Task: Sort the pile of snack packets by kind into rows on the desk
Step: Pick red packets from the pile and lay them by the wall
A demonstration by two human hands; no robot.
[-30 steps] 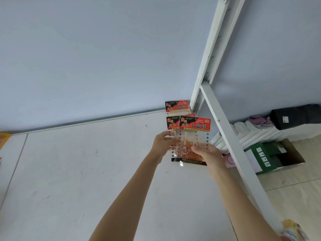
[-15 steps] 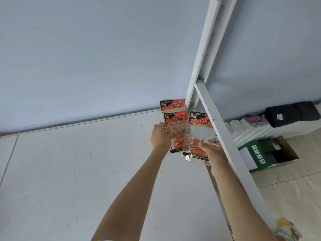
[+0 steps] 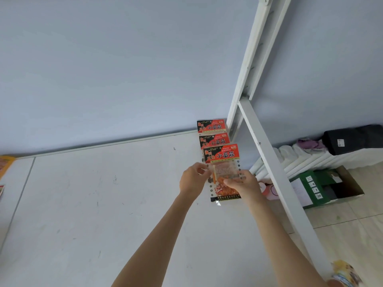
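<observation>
Both hands point(image 3: 219, 179) touch the nearest red packet point(image 3: 222, 162).

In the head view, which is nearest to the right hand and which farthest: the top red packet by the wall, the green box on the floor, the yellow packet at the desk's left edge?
From the right hand:
1. Top red packet, just beyond it, by the wall.
2. Green box, to its right, on the floor.
3. Yellow packet, far left.

White metal frame point(image 3: 267, 154) slants past blue wall point(image 3: 103, 59); green carton point(image 3: 323, 187) on tiled floor point(image 3: 352, 230), black bag point(image 3: 352, 139) on white radiator point(image 3: 306, 160).
</observation>
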